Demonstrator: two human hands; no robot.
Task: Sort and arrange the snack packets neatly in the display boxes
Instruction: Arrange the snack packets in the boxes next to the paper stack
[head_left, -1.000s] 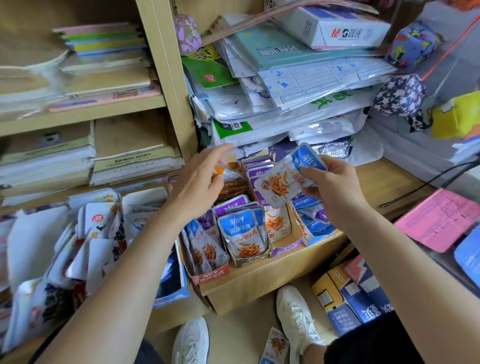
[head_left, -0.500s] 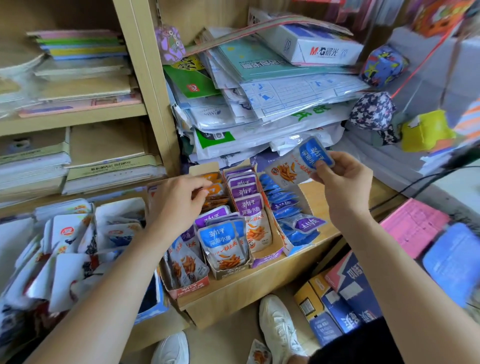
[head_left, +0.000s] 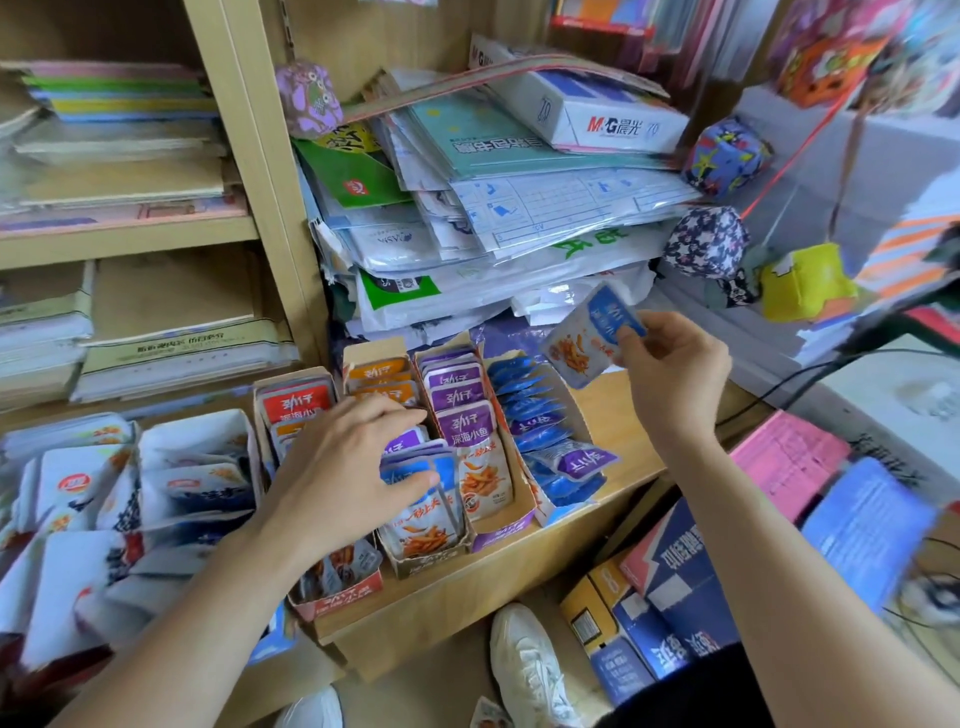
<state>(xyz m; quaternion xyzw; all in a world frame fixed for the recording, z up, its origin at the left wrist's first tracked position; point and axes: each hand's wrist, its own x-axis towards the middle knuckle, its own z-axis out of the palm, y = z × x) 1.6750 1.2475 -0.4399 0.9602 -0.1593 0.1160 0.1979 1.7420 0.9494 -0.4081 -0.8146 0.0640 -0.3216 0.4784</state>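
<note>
In the head view, the right hand pinches a blue snack packet between thumb and fingertips. It holds the packet in the air above the row of blue packets on the shelf. The held packet is blurred and its print is unreadable. The left hand, fingers spread, lies over the display boxes, hiding most of their packets. The white packets at far left are smeared.

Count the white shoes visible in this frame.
2. One white shoe lies below the wooden shelf; the other shoe is left of it, cut off by the bottom edge.
</note>
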